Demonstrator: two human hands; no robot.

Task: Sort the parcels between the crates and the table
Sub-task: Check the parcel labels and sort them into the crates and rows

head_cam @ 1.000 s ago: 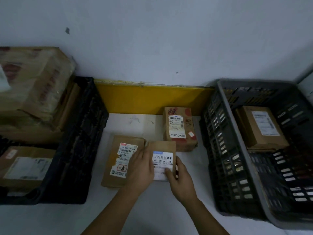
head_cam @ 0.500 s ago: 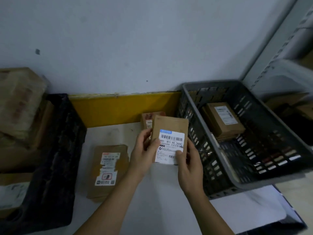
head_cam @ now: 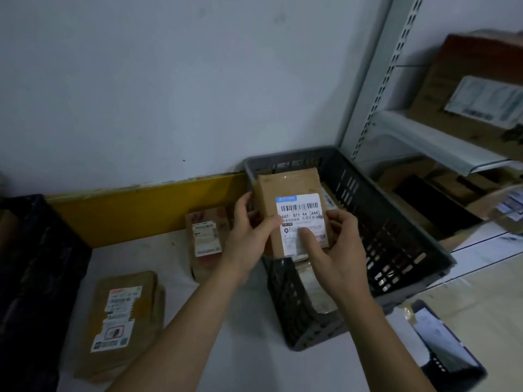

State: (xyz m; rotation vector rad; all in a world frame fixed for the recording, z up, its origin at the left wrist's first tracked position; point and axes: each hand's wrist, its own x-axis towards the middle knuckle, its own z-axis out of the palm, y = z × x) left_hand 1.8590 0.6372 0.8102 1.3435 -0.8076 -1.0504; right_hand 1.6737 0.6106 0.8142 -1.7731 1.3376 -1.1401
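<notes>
Small brown parcel (head_cam: 285, 190) is held in the air by both hands, label facing the camera, over the near-left part of the grey crate (head_cam: 418, 250), roughly frame centre. Left hand (head_cam: 249, 239) grips its left edge: thumb curled across the front near the label, fingers wrapped behind. Right hand (head_cam: 336, 250) grips the lower right: thumb pressed flat on the white label (head_cam: 301, 222), fingers curled round the right edge. Parcel tilts slightly, top away from the person.

Grey crate sits at 3 o'clock of the white table (head_cam: 240, 321); contents mostly hidden behind the parcel and hands. Black crate (head_cam: 34, 278) at 9 o'clock, only its wall visible.

Two more parcels lie flat on the table: a red-printed one (head_cam: 206, 236) at 11 o'clock from the hands, near the yellow board (head_cam: 141, 207); a flat brown one (head_cam: 121, 326) at 8 o'clock. They're well apart.

Shelf rack (head_cam: 441, 142) with boxes at 2 o'clock. Dark phone-like device (head_cam: 444, 346) at 4 o'clock.
</notes>
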